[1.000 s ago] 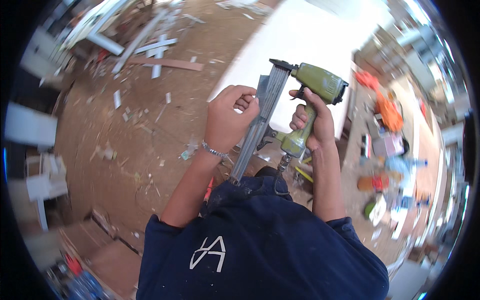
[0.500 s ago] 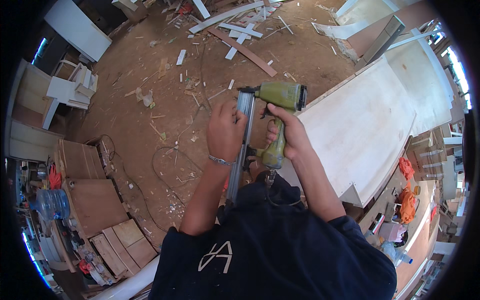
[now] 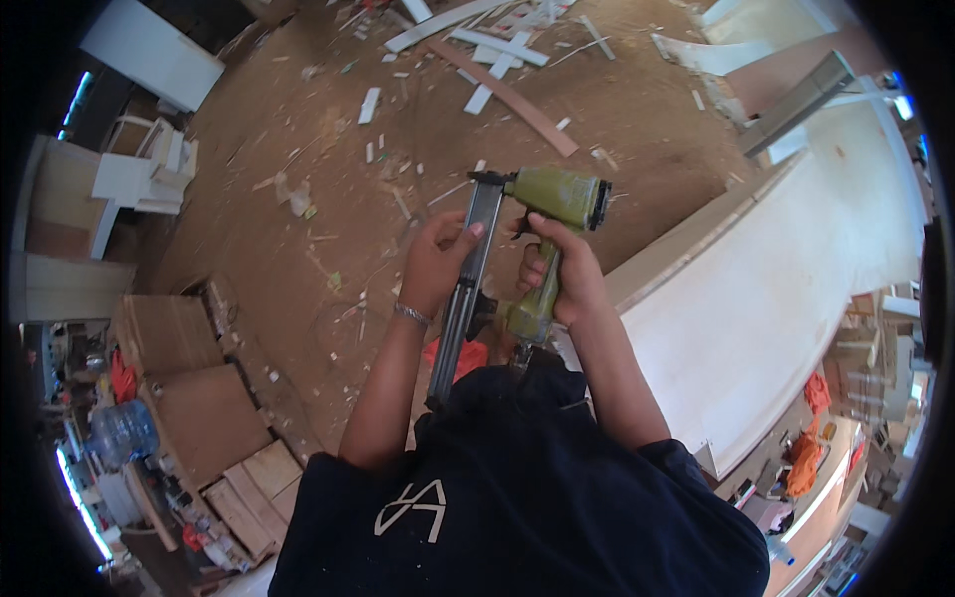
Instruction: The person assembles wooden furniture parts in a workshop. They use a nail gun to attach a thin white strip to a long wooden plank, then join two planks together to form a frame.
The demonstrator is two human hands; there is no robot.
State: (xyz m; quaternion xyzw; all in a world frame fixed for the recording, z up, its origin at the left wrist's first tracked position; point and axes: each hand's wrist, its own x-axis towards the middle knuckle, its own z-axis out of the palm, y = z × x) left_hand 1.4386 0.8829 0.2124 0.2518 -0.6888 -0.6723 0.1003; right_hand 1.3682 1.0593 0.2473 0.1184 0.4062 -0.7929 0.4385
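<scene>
A green pneumatic nail gun point(image 3: 557, 195) with worn paint is held out in front of my dark shirt, its nose pointing left. My right hand point(image 3: 572, 274) wraps round its handle, the index finger near the black trigger. The long metal magazine point(image 3: 460, 328) slants down from the nose toward my body. My left hand point(image 3: 438, 261), with a chain bracelet at the wrist, grips the magazine's upper part from the left, thumb against its edge. Its other fingers are partly hidden. A hose fitting under the handle runs toward my shirt.
A large white panel point(image 3: 736, 318) lies on the right, close to my right forearm. Wood offcuts point(image 3: 502, 70) and scraps litter the brown floor ahead. To the left stand wooden boxes point(image 3: 204, 413) and a blue water jug point(image 3: 123, 434). Orange bags point(image 3: 804, 464) lie at lower right.
My left hand has shifted slightly down along the magazine, its thumb now extended against the edge. The nail gun stays in my right hand, tilted a little more. My view has shifted.
</scene>
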